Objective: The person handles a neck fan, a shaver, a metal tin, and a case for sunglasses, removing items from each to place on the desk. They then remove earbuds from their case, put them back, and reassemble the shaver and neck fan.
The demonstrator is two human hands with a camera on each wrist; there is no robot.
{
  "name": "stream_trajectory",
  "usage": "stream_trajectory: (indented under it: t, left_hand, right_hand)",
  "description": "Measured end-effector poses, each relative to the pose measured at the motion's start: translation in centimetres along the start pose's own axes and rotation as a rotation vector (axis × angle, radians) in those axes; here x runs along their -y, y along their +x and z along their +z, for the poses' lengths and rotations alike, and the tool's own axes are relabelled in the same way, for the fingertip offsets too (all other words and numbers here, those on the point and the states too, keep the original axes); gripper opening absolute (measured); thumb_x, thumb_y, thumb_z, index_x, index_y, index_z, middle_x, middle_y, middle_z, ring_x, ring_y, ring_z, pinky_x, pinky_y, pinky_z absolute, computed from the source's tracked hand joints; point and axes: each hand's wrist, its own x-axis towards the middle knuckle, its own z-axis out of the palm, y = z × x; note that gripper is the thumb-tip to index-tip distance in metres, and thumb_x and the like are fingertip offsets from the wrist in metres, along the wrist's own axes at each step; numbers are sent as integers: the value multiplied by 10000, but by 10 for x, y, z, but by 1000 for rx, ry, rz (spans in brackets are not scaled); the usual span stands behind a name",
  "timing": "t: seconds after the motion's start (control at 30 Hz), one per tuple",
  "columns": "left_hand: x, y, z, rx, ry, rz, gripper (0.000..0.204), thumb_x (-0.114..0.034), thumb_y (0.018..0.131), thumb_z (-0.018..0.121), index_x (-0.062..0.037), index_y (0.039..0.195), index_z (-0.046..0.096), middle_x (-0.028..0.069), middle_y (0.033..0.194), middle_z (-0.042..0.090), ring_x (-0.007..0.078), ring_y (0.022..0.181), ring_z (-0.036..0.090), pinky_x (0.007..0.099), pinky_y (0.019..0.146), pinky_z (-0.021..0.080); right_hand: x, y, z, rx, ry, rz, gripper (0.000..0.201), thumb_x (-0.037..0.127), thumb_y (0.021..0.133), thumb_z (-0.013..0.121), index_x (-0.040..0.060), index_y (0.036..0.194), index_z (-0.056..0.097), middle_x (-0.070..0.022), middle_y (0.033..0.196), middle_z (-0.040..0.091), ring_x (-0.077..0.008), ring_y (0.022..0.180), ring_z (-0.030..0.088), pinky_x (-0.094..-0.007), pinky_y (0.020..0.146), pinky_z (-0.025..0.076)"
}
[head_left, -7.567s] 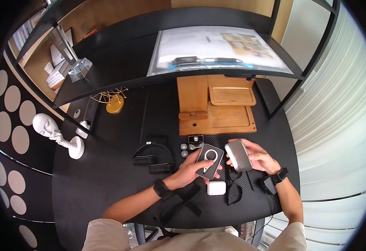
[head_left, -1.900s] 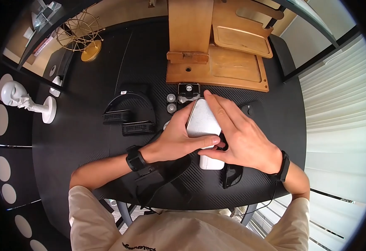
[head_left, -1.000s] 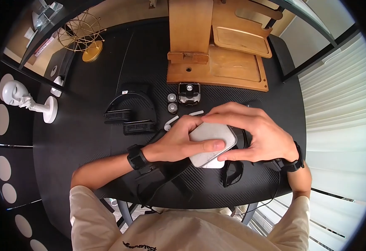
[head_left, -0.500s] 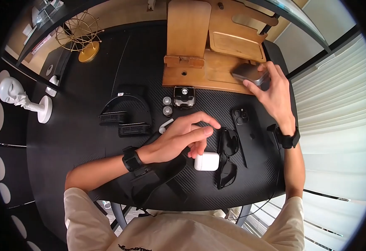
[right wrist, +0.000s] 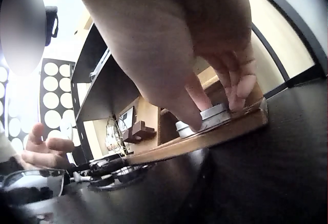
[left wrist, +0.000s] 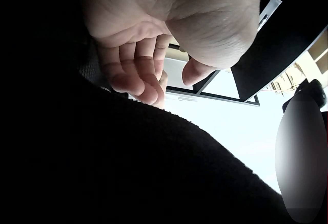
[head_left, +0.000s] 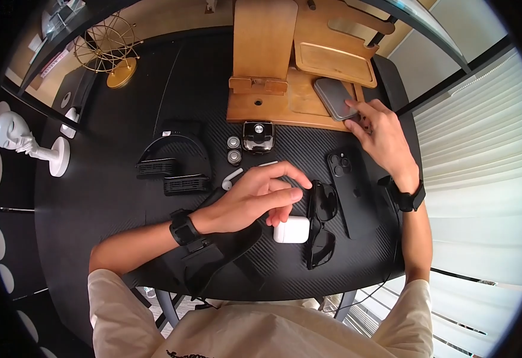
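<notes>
A flat metal tin [head_left: 334,98] with rounded corners lies on the base of the wooden desk organizer [head_left: 261,107]. My right hand [head_left: 383,134] has its thumb and fingers at the tin's right end; in the right wrist view they bend down around the tin [right wrist: 215,116]. My left hand [head_left: 255,197] hovers over the table, fingers loosely bent and holding nothing. Close by its fingertips are a white earbud case [head_left: 291,230] and black sunglasses [head_left: 323,206]. A white earbud [head_left: 231,179] lies beyond the left hand, and another is mostly hidden behind it.
A black phone [head_left: 356,194] lies right of the sunglasses. Beyond the left hand stand a dark shiny case [head_left: 258,137] and two small round silver-topped pieces [head_left: 233,149]. A black neckband device [head_left: 174,167] lies left. A black strap [head_left: 225,256] is near the front edge.
The two hands had the tin between them; the right hand then carried it away to the organizer, where it has turned and now lies flat. The left hand has let go and stays over the table.
</notes>
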Motion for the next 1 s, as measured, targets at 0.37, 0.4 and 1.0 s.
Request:
stream_trajectory:
  t: [0.37,0.4,1.0]
  left_hand:
    - [-4,-1,1,-3,-17,6,263,-211,1022,564,-18,1200,550,16,776,584,64,664,573,224,564,458]
    - [-4,0,1,-1,-6,-2,264,-211,1021,565,-18,1200,550,18,771,584,64,660,571,223,563,455]
    - [-3,-1,2,-2,5,-1,266,-197,1014,571,-16,1209,550,34,755,598,63,643,562,220,569,448]
  right_hand:
    - [-7,6,9,-168,-120,-344,228,129,881,693,4,1072,697,-154,1116,671,-354,1004,637,-408,868,541]
    - [-7,7,10,-133,-118,-450,230,129,891,679,11,1087,699,-152,1178,673,-354,1062,630,-404,903,538]
    - [-13,0,15,-57,-235,-237,384,208,939,628,95,1305,637,-145,1329,616,-322,1168,594,-411,959,525]
